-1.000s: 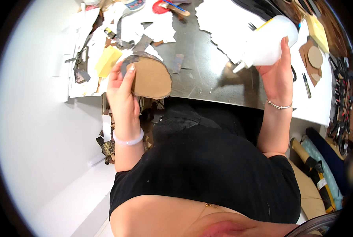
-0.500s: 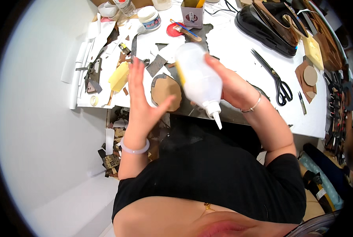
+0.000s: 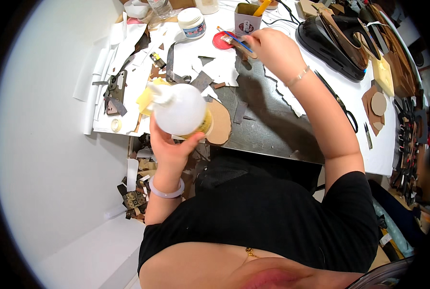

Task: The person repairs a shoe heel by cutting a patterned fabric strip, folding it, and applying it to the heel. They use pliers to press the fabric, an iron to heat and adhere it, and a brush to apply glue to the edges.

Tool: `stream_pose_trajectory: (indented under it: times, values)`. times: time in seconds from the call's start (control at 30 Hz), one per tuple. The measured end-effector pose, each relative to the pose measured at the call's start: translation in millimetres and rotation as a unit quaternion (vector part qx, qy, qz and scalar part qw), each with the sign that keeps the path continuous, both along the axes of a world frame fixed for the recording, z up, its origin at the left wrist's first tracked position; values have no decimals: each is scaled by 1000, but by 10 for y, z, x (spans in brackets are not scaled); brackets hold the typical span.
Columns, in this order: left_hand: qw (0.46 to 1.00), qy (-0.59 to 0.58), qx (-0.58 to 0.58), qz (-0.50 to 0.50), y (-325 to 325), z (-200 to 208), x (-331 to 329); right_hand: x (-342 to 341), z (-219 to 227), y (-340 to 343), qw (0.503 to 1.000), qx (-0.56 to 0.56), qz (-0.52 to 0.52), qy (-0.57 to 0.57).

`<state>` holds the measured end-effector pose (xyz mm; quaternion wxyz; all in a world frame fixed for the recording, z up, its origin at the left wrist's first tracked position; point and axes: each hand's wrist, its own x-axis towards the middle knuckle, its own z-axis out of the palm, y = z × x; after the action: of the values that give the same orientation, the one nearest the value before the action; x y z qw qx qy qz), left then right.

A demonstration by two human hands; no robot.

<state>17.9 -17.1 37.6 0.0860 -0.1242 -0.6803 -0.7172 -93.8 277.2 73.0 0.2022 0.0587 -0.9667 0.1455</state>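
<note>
My left hand is wrapped round the lower side of a white squeeze bottle, whose narrow nozzle points up and to the left. Below and beside the bottle, a round tan cardboard piece lies at the table's front edge, partly covered. My right hand reaches to the far side of the table. Its fingertips are pinched at the handle of a flat brush, which rests across a red lid along with a thin blue stick. The bent fingers partly hide the contact.
A white jar and a pen box stand at the back. Right of them are a black iron, black scissors and a small pointed tool. A phone and many scraps lie at left.
The squeeze bottle has passed from my right hand to my left, and its nozzle has turned from downward to up. My right hand has moved away to the brush at the red lid.
</note>
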Motion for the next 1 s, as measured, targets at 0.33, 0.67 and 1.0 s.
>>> stream_pose_trajectory:
  times: [0.33, 0.67, 1.0]
  values:
    - [998, -42, 50, -22, -207, 20, 55, -485, -448, 37, 985, -39, -61, -158]
    - [958, -148, 193, -152, -332, -15, 86, 257, 115, -348, 988, -136, 78, -11]
    - [886, -264, 209, -318, 320, 281, 112, 1618, 135, -389, 972, -145, 184, -26]
